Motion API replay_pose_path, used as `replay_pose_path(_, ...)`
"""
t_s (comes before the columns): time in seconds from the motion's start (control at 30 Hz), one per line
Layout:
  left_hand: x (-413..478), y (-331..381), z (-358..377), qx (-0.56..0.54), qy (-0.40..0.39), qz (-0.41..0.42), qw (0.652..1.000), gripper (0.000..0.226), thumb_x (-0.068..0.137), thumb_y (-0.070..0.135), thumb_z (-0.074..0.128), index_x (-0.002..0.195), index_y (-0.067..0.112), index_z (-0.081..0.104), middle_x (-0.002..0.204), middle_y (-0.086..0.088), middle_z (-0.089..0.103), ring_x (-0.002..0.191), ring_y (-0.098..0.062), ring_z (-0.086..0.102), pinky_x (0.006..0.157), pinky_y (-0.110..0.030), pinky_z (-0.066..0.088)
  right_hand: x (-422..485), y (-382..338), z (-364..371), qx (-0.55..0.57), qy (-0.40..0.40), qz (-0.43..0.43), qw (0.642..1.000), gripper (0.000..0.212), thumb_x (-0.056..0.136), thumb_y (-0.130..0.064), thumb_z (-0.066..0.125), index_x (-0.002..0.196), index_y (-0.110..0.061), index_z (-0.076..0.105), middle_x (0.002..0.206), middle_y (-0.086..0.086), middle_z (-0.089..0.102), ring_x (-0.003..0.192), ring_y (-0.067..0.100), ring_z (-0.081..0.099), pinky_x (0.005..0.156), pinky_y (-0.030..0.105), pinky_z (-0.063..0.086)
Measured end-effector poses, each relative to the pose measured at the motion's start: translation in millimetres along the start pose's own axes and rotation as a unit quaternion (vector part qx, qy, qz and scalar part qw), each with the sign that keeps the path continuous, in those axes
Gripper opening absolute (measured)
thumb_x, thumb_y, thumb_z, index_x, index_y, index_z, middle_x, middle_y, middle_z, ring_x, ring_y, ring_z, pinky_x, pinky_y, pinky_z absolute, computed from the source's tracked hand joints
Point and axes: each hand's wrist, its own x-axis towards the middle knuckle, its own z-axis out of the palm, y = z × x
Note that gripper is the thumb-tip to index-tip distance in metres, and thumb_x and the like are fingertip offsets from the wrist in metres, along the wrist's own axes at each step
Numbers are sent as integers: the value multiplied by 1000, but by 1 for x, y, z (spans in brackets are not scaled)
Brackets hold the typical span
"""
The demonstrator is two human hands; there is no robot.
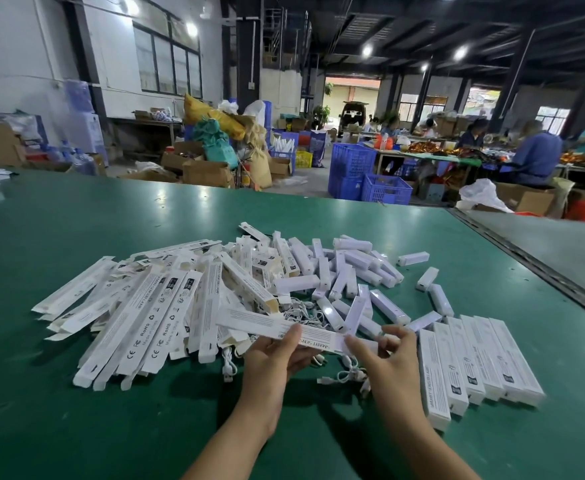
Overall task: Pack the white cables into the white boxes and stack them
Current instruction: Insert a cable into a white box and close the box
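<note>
Head view: the left hand (277, 355) and right hand (388, 355) each pinch one long white box (259, 322), held over tangled white cables (348, 372) near the tabletop's (76, 427) front edge. Packed boxes (474, 362) lie in a row just to the right, and heaped boxes (152, 306) lie to the left.

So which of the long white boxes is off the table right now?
The box held crosswise before the pile: left hand grips its middle, right hand its end. All others lie on the table.
</note>
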Motion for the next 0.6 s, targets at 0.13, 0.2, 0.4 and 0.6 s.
replay_pose_path(0.13, 0, -1, 1, 11, 9, 2, 1000, 46, 73, 33, 72, 104, 0, 66, 95, -16, 77, 83, -27, 76, 65, -23, 58, -1, 0, 0, 12, 14, 0, 1000, 35, 76, -32, 81, 100, -24, 58, 94, 5, 66, 76, 14, 66, 53, 18, 50)
replay_pose_path(0.2, 2, 0, 1, 5, 15, 4, 1000, 45, 73, 32, 72, 104, 0, 66, 95, -16, 77, 82, -27, 76, 64, -23, 58, -1, -2, 0, 15, -7, -4, 1000, 29, 78, -30, 79, 101, -22, 62, 87, 2, 70, 74, 15, 69, 55, 20, 52)
replay_pose_path(0.4, 0, 0, 2, 7, 11, 2, 1000, 50, 71, 31, 74, 106, -3, 68, 95, -18, 76, 82, -28, 76, 64, -23, 57, -9, -8, 8, 58, -122, 19, 991, 21, 87, -33, 69, 108, -33, 66, 85, 7, 72, 46, 22, 54, 43, 26, 42)
replay_pose_path(0.6, -4, -1, 4, 33, -25, -15, 999, 47, 70, 35, 76, 102, 3, 67, 91, -19, 76, 82, -33, 75, 63, -26, 57, -15, -8, 6, 109, -248, 52, 961, 49, 79, -67, 61, 126, -51, 55, 100, 31, 65, 51, 28, 57, 52, 34, 45)
